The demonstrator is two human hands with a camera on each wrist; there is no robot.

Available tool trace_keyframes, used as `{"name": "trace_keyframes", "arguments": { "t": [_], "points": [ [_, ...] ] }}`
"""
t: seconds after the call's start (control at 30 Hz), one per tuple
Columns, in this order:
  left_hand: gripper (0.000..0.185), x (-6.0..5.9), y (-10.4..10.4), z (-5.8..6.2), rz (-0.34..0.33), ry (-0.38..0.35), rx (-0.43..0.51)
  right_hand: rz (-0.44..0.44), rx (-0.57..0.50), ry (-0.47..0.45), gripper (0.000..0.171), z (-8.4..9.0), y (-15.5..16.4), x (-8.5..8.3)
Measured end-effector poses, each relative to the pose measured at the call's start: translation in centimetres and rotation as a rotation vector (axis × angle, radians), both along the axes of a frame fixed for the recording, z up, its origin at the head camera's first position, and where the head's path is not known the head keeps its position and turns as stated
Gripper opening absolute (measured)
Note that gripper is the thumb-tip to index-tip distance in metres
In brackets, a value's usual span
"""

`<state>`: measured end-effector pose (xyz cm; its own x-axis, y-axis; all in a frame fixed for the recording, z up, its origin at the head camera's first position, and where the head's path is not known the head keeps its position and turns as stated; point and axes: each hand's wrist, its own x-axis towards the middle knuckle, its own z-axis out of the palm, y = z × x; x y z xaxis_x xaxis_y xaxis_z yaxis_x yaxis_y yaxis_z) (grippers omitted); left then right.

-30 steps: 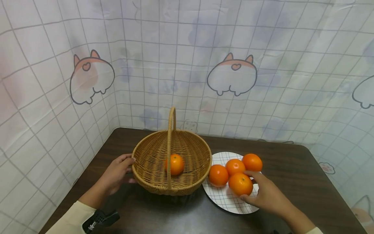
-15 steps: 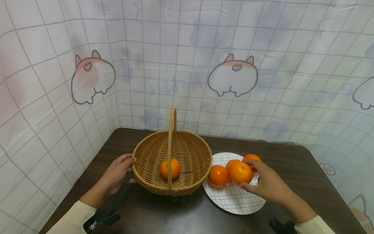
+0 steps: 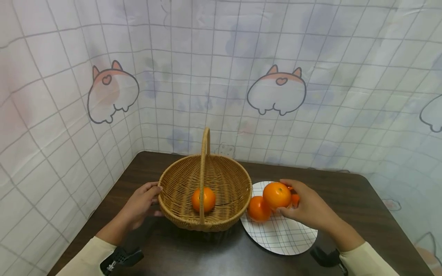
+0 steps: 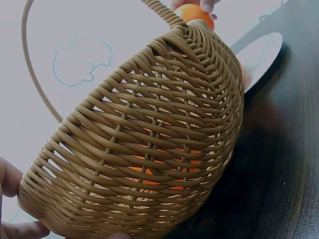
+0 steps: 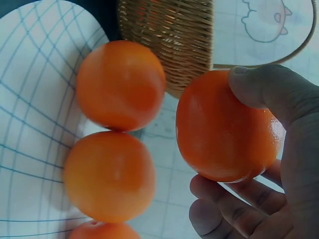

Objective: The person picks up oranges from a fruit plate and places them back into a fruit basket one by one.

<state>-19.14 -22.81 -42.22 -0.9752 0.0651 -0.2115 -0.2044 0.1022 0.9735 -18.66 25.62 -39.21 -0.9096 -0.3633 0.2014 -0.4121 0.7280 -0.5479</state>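
Note:
My left hand (image 3: 139, 205) grips the left rim of a wicker basket (image 3: 221, 225) with a tall hoop handle. One orange (image 3: 209, 200) lies inside it, behind the handle in the head view; its colour shows through the weave in the left wrist view. Raised over the plate (image 3: 290, 239), my right hand (image 3: 310, 207) holds another orange (image 3: 277, 194) between thumb and fingers. Below it, oranges remain on the plate: one at the left (image 3: 259, 209), others partly hidden by the hand. The right wrist view shows them in a row: a near one (image 5: 120, 84), a middle one (image 5: 109, 177), and a cut-off one (image 5: 102, 231).
The basket and the round, grid-patterned plate stand side by side on a dark wooden table (image 3: 345, 199). A white grid-printed cloth (image 3: 221, 76) hangs behind and at both sides. Black straps with devices (image 3: 121, 257) sit at both wrists.
My right hand has lifted its orange off the plate area and carried it away from me and leftward. The orange in the basket has rolled slightly nearer. The left hand stays on the rim.

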Motion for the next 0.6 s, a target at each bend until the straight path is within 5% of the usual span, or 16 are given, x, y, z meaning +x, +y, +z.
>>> {"name": "trace_keyframes", "arguments": {
  "t": [0.6],
  "points": [
    [0.055,0.1,0.1,0.2,0.006,-0.007,-0.01,0.061,-0.004,0.02,0.082,2.2,-3.1,-2.0]
  ]
}}
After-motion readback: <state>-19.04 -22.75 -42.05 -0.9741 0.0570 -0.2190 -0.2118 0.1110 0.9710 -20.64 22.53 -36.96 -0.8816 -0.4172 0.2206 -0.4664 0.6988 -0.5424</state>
